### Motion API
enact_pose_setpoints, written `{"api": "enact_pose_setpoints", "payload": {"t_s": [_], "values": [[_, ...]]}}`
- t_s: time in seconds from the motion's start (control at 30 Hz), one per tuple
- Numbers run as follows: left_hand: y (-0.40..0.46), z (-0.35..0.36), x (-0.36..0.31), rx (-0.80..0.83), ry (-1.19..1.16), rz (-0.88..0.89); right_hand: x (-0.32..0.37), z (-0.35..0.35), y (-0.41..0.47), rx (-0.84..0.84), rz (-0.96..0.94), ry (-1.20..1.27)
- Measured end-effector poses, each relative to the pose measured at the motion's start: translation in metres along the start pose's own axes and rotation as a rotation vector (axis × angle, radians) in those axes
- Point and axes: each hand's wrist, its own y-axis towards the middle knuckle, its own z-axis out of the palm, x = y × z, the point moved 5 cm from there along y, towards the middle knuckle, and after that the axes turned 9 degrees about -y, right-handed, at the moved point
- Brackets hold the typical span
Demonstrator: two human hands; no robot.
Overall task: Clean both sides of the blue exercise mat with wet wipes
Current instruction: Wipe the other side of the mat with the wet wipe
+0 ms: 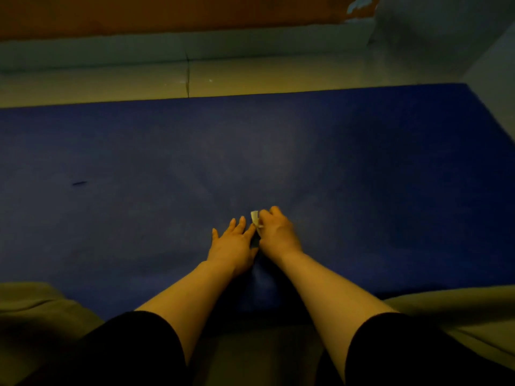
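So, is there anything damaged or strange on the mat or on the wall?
Yes. The blue mat has a short dark mark on its left part, perhaps a cut or a stain. The orange wall has peeled paint at the upper right.

Blue mat flat on the floor, one little wipe bunched up on it

The blue exercise mat (362, 168) is spread out flat, running side to side across the whole view with its right end visible. It's a deep, dull blue, kinda hazy and paler in the middle, and there's a short dark mark toward the left side. The wet wipe (255, 220) is a small whitish crumpled wad, down on the mat near its near-middle part, mostly hidden so you only see a corner sticking up.
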Motion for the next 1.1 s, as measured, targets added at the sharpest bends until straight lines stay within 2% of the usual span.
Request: {"api": "enact_pose_setpoints", "payload": {"t_s": [0.23,0.43,0.5,0.63,0.7,0.8,0.87,0.93,1.03,1.1], "values": [[-0.02,0.004,-0.002,-0.024,-0.013,-0.008,-0.069,-0.039,-0.013,-0.21,0.353,-0.071],[-0.032,0.013,-0.004,-0.028,-0.011,-0.014,-0.006,-0.004,-0.03,0.012,0.014,-0.056],[-0.037,0.012,-0.006,-0.011,-0.013,-0.011,-0.019,-0.014,-0.031,-0.02,0.063,-0.065],[-0.042,0.008,-0.008,0.007,-0.022,0.003,-0.067,-0.045,-0.041,-0.161,0.339,-0.097],[-0.045,0.01,-0.008,0.011,-0.017,0.003,-0.057,-0.042,-0.047,-0.121,0.317,-0.127],[-0.049,0.017,-0.01,0.016,-0.005,-0.004,-0.017,-0.021,-0.057,0.013,0.14,-0.088],[-0.052,0.02,-0.011,0.008,0.001,-0.002,-0.007,-0.014,-0.061,0.038,0.092,-0.052],[-0.056,0.02,-0.013,0.003,0.002,0.008,-0.021,-0.021,-0.063,-0.029,0.14,-0.02],[-0.061,0.018,-0.014,-0.006,0.004,0.025,-0.065,-0.04,-0.073,-0.194,0.319,0.035],[-0.064,0.018,-0.015,-0.016,0.005,0.029,-0.075,-0.044,-0.081,-0.194,0.372,-0.025]]}}
